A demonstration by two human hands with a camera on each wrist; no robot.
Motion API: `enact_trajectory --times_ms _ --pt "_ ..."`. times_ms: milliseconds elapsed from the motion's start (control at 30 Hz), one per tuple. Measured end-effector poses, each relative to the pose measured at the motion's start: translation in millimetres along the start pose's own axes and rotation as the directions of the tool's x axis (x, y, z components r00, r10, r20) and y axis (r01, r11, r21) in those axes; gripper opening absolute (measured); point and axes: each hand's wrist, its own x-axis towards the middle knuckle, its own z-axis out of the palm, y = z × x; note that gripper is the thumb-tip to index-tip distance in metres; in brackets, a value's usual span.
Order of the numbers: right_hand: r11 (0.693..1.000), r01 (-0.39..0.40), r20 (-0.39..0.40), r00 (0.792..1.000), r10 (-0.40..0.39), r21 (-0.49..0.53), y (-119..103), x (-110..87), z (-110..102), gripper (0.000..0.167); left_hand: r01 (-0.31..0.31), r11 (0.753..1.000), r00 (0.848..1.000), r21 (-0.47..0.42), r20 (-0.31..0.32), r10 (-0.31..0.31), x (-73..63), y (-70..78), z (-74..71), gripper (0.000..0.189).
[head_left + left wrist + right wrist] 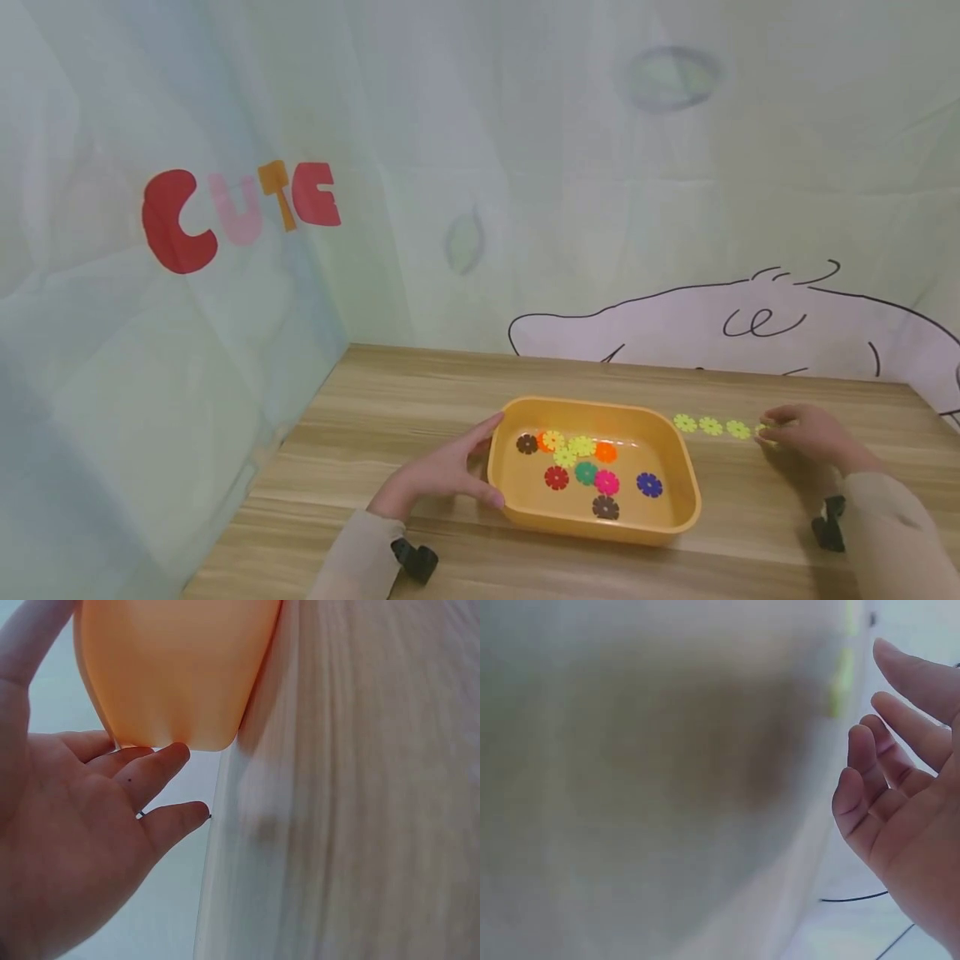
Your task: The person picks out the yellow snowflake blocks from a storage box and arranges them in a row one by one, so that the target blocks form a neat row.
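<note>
My left hand (442, 471) holds the left end of a yellow-orange plastic tray (592, 529), thumb at the near corner and fingers at the far one. In the left wrist view, fingertips touch the wall of the tray (172, 667). Several notched, flower-shaped discs lie inside it, among them a red disc (557, 477), a blue disc (649, 485) and a pink disc (607, 482). My right hand (813, 435) is at the right end of a row of yellow-green discs (711, 426), its fingertips over the last one. The right wrist view shows thumb and fingers apart, beside a yellow-green disc (841, 684).
Everything stands on a wood-grain table (420, 375). Fabric walls rise behind and at the left, one bearing the letters CUTE (180, 225). A cartoon drawing (660, 329) covers the lower back wall. Each wrist carries a small black device (414, 560).
</note>
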Motion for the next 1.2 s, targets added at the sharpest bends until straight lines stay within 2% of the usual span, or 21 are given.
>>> enact_trajectory --times_ms 167,400,533,767,867,967,1200 --pt "0.999 0.023 -0.017 1.0 -0.022 0.043 -19 0.7 -15 0.056 -0.013 1.0 1.0 -0.011 0.004 0.013 0.3 0.0 0.1 0.116" --pt "0.993 0.098 -0.111 0.99 -0.09 0.068 -80 5.0 -33 0.056 -0.014 1.0 1.0 -0.019 0.001 0.014 0.5 -2.2 0.0 0.115" --pt "0.981 0.186 -0.164 0.971 -0.176 0.047 -116 5.6 -40 0.051 -0.011 1.0 1.0 -0.02 -0.002 0.011 0.3 -2.4 0.1 0.115" --pt "0.94 0.34 -0.236 0.916 -0.324 0.028 -167 5.4 -40 0.041 -0.016 1.0 1.0 -0.015 0.0 0.016 1.0 -2.5 0.6 0.115" --pt "0.922 0.385 -0.253 0.897 -0.362 0.045 -183 6.8 -37 0.04 -0.014 1.0 1.0 -0.014 0.0 0.014 1.4 -3.0 1.2 0.114" --pt "0.911 0.407 -0.269 0.887 -0.376 0.068 -194 8.3 -33 0.04 -0.013 1.0 1.0 -0.013 -0.001 0.013 2.0 -3.3 1.7 0.113" --pt "0.904 0.405 -0.274 0.893 -0.357 0.141 -208 12.7 -20 0.04 -0.015 0.999 1.0 -0.031 0.007 0.015 1.5 -2.3 0.4 0.115"
